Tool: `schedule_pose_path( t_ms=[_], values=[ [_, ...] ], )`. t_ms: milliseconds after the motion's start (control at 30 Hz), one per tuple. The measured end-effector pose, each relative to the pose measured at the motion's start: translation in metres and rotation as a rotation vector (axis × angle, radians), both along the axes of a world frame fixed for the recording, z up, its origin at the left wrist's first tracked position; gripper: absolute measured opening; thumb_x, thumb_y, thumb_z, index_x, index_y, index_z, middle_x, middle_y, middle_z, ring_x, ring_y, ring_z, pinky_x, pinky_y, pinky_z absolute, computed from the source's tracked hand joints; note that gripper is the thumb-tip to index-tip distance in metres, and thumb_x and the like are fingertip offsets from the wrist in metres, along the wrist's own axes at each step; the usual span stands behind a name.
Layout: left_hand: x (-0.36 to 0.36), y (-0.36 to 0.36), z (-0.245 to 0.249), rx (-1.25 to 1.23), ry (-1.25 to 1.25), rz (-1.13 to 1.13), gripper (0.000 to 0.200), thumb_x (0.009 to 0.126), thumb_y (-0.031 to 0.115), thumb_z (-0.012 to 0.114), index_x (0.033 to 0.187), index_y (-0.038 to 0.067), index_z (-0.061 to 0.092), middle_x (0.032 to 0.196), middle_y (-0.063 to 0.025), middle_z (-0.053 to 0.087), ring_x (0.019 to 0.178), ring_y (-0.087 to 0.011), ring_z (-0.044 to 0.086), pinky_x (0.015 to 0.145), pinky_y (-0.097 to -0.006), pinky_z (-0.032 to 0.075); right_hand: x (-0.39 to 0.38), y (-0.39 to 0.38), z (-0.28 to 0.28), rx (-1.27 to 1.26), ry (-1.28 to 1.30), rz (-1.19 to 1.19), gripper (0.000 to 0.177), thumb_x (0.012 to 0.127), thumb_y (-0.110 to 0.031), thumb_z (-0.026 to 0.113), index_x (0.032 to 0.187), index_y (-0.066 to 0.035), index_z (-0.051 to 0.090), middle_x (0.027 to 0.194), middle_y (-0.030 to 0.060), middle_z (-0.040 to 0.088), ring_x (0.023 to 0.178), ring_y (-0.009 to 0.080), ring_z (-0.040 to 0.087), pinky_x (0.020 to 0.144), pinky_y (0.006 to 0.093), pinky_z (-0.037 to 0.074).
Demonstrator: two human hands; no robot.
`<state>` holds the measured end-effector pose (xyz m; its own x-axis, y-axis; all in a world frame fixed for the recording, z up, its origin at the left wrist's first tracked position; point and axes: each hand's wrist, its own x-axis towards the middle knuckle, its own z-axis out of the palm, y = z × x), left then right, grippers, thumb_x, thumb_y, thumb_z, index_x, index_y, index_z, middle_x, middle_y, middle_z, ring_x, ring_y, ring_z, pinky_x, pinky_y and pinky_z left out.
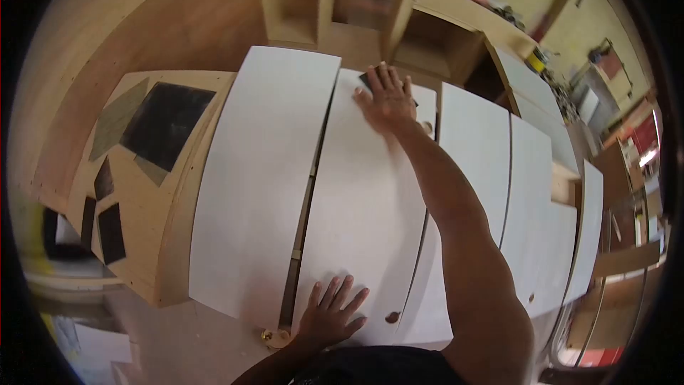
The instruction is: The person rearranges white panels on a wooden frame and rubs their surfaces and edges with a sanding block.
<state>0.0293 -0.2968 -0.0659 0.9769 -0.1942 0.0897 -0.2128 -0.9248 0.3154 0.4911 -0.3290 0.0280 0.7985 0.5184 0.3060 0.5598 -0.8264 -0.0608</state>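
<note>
Under my right hand (388, 103), near the far end of a white panel (363, 199), is a dark piece of sandpaper (365, 81). Its edges show on both sides of the stretched fingers, and most of it is covered by the hand, which presses it to the surface. My left hand (332, 314) lies flat with fingers spread on the near end of the same panel, holding nothing. A small dark round hole (392, 317) sits to its right.
Another white panel (263, 178) lies on the left, and more white panels (470, 150) stand to the right, with narrow gaps between. A wooden board (153, 214) at far left carries dark sheets (167, 125). Wooden cabinet frames (291, 11) are behind.
</note>
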Motion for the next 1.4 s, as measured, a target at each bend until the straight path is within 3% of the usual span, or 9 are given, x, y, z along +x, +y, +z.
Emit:
schedule_pose_path(
  t_ms=[133,333,433,600,900,1067,1233,1300,1400],
  values=[
    [-0.005,-0.003,0.0,-0.023,-0.02,0.068,0.06,0.101,0.061,0.055,0.154,0.033,0.056,0.163,-0.0107,0.048,0.149,-0.0308,0.046,0.12,-0.0634,0.032,-0.027,0.013,-0.014,0.033,-0.125,0.013,0.08,0.107,-0.059,0.041,0.166,-0.007,0.029,0.175,0.0151,0.025,0.163,0.0317,0.019,0.131,0.058,0.01],
    [-0.008,-0.002,-0.001,-0.048,-0.044,0.103,0.054,0.099,0.048,0.065,0.149,0.029,0.06,0.16,-0.0068,0.052,0.146,-0.0265,0.049,0.122,-0.0571,0.033,-0.234,-0.055,-0.049,-0.191,0.263,0.677,0.094,0.097,-0.073,0.051,0.166,-0.013,0.032,0.175,0.0097,0.026,0.162,0.0286,0.021,0.13,0.0641,0.009],
    [-0.007,-0.002,-0.003,-0.021,-0.056,0.091,0.051,0.098,0.041,0.066,0.147,0.027,0.061,0.159,-0.0066,0.052,0.146,-0.0256,0.048,0.122,-0.0564,0.033,-0.164,-0.036,-0.035,-0.319,0.21,0.724,0.088,0.098,-0.071,0.051,0.163,-0.014,0.038,0.173,0.0069,0.031,0.161,0.0269,0.024,0.129,0.0643,0.01],
    [-0.009,0.0,-0.007,-0.022,-0.119,0.093,0.048,0.099,0.034,0.065,0.146,0.025,0.062,0.159,-0.0064,0.051,0.15,-0.0259,0.043,0.122,-0.0553,0.035,-0.003,0.038,-0.006,0.012,-0.072,0.112,0.075,0.108,-0.06,0.04,0.165,-0.011,0.035,0.174,0.0131,0.028,0.161,0.0316,0.024,0.129,0.061,0.014],
    [-0.023,0.006,-0.024,-0.336,-0.356,0.23,0.02,0.089,0.018,0.075,0.104,0.007,0.07,0.128,-0.0118,0.066,0.128,-0.0273,0.062,0.117,-0.0451,0.048,-0.289,-0.065,-0.065,-0.347,0.289,0.775,0.082,0.101,-0.069,0.047,0.166,-0.02,0.033,0.174,0.0092,0.027,0.161,0.028,0.024,0.129,0.0658,0.008],
    [-0.016,0.007,-0.018,-0.353,-0.424,0.186,0.016,0.088,0.018,0.076,0.089,0.009,0.064,0.107,-0.0091,0.063,0.119,-0.0297,0.065,0.112,-0.0454,0.052,-0.076,-0.021,-0.069,-0.334,-0.29,0.497,0.067,0.106,-0.051,0.05,0.163,-0.017,0.041,0.172,0.0064,0.034,0.16,0.0303,0.026,0.127,0.0657,0.015],
    [-0.015,0.008,-0.022,-0.331,-0.424,0.226,0.016,0.088,0.019,0.076,0.092,0.008,0.064,0.11,-0.0095,0.064,0.118,-0.0314,0.066,0.111,-0.0463,0.053,0.012,0.021,-0.043,-0.048,-0.209,-0.048,0.07,0.11,-0.056,0.039,0.167,-0.016,0.032,0.175,0.0115,0.025,0.161,0.0333,0.022,0.127,0.0644,0.018],
    [-0.015,0.007,-0.027,-0.401,-0.435,0.24,0.015,0.089,0.018,0.075,0.094,0.007,0.065,0.113,-0.0096,0.065,0.118,-0.0318,0.066,0.111,-0.0475,0.053,-0.074,0.004,-0.075,-0.246,-0.406,0.11,0.07,0.107,-0.061,0.042,0.163,-0.019,0.04,0.168,0.0053,0.039,0.155,0.0307,0.033,0.126,0.0622,0.02],
    [-0.023,0.011,-0.027,-0.5,-0.432,0.294,0.032,0.088,0.027,0.077,0.11,0.008,0.066,0.13,-0.0169,0.06,0.128,-0.0406,0.058,0.112,-0.0536,0.048,-0.257,-0.045,-0.078,-0.257,0.106,0.393,0.083,0.091,-0.055,0.072,0.16,-0.019,0.043,0.169,0.0078,0.037,0.157,0.0304,0.032,0.128,0.0648,0.015]
  ],
)
